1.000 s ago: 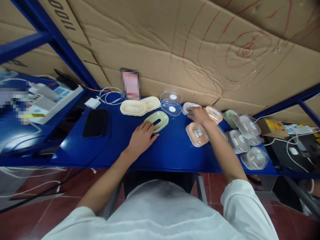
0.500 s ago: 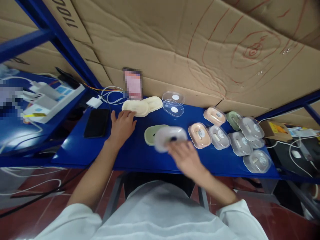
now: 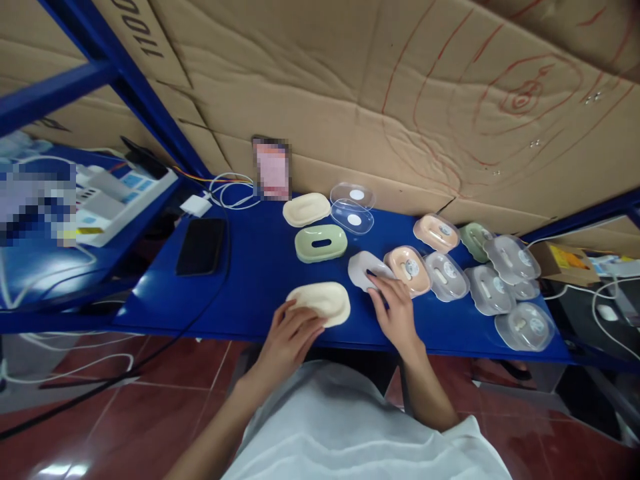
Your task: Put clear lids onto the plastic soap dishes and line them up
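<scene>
My left hand (image 3: 295, 333) is closed on the near edge of a cream oval dish (image 3: 330, 301) at the table's front, thumb and fingertips on its rim. To the right, my right hand (image 3: 397, 312) has its fingertips at the slot of a grey slotted oval dish (image 3: 361, 270). That dish touches or nearly touches a peach box with a clear lid (image 3: 411, 270). A green slotted dish (image 3: 315, 250) lies behind the cream one, and a second cream dish (image 3: 306, 209) farther back. Two clear oval lids (image 3: 353, 217) with white round stickers overlap beside it.
Several lidded boxes in grey, peach and green, such as a grey box (image 3: 525, 327), crowd the right side. A black phone (image 3: 201, 247) and a white charger (image 3: 197, 205) with cables lie left. A cardboard wall (image 3: 320, 87) rises behind the blue table (image 3: 250, 267).
My left hand has brought one cream dish from the back to the table's front. My right hand has moved the grey dish off the green one, rightward beside the peach box.
</scene>
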`<state>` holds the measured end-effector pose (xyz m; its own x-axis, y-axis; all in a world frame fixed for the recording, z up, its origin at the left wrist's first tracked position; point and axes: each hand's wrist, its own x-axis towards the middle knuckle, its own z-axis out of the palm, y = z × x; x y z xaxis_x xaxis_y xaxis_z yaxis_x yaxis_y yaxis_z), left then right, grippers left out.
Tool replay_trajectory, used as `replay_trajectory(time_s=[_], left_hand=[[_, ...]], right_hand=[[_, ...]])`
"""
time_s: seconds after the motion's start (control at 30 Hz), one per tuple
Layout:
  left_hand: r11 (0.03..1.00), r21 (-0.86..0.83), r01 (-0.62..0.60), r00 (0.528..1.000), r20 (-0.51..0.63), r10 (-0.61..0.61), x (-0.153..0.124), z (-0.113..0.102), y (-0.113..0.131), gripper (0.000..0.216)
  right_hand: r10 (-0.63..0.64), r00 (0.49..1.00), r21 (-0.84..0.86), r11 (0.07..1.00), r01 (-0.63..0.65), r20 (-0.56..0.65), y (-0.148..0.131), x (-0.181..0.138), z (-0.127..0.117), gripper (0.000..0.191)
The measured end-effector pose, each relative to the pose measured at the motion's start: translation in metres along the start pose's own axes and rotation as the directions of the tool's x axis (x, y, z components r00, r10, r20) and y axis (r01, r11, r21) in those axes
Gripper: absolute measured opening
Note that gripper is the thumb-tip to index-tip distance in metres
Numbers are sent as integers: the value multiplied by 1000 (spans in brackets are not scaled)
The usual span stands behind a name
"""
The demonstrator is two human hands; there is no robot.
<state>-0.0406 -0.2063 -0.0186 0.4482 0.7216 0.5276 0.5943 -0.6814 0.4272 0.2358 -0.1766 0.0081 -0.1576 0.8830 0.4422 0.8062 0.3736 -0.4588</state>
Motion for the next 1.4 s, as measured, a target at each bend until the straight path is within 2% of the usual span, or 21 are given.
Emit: replay_trajectory(time_s=[0.07, 0.17, 0.23, 0.3, 0.37, 0.43, 0.53, 0.67, 0.8, 0.97, 1.03, 1.13, 1.2, 1.3, 1.33, 1.4], left_hand=[[1000, -11, -19, 997, 70, 20, -4, 14, 1, 31], [997, 63, 49, 998, 33, -51, -3, 23, -8, 51], [992, 88, 92, 995, 37, -96, 0, 19, -17, 67], [994, 63, 89, 989, 114, -96, 2, 12, -24, 76], [998, 14, 67, 979, 192, -69, 2, 3, -29, 77], [999, -11, 50, 976, 214, -46, 1, -3, -30, 74], [998, 61, 33, 985, 168, -43, -3, -6, -29, 72], [979, 195, 57, 995, 72, -72, -10, -5, -26, 74], [979, 175, 106, 993, 30, -113, -17, -6, -26, 81], [997, 7, 72, 991, 114, -72, -21, -8, -34, 80], [998, 1, 58, 990, 127, -57, -21, -8, -36, 77], [998, 27, 54, 991, 123, -57, -20, -6, -37, 72], [998, 20, 66, 991, 115, -68, -19, -6, -36, 66], [996, -9, 88, 990, 111, -87, -17, -6, -36, 58], [995, -20, 98, 989, 118, -95, -17, -6, -36, 55], [991, -43, 126, 983, 137, -119, -16, -7, -36, 51]], right_hand=[[2, 1000, 19, 1000, -2, 13, -4, -6, -1, 40], [-105, 982, 6, 994, 105, 159, -22, -16, 9, 40], [-204, 940, 16, 978, 207, 274, -35, -22, 19, 42], [-287, 895, 39, 956, 292, 342, -44, -25, 28, 46], [-329, 868, 48, 940, 337, 371, -49, -25, 32, 48], [-351, 847, 51, 931, 362, 400, -48, -22, 32, 49], [-410, 795, 69, 902, 427, 446, -44, -15, 30, 51], [-509, 749, 68, 843, 534, 423, -36, -7, 34, 47], [-573, 710, 77, 797, 599, 410, -32, -5, 41, 47], [-492, 757, 124, 863, 490, 429, -34, -10, 44, 50], [-462, 763, 132, 880, 456, 452, -36, -14, 43, 51], [-496, 752, 196, 867, 459, 433, -32, -10, 38, 48], [-460, 811, 209, 887, 411, 362, -24, 7, 32, 45], [-219, 943, 15, 975, 223, 251, -7, 54, 29, 48], [-127, 963, -92, 984, 153, 239, -2, 73, 30, 48], [24, 965, -269, 962, 49, 263, 9, 107, 34, 46]])
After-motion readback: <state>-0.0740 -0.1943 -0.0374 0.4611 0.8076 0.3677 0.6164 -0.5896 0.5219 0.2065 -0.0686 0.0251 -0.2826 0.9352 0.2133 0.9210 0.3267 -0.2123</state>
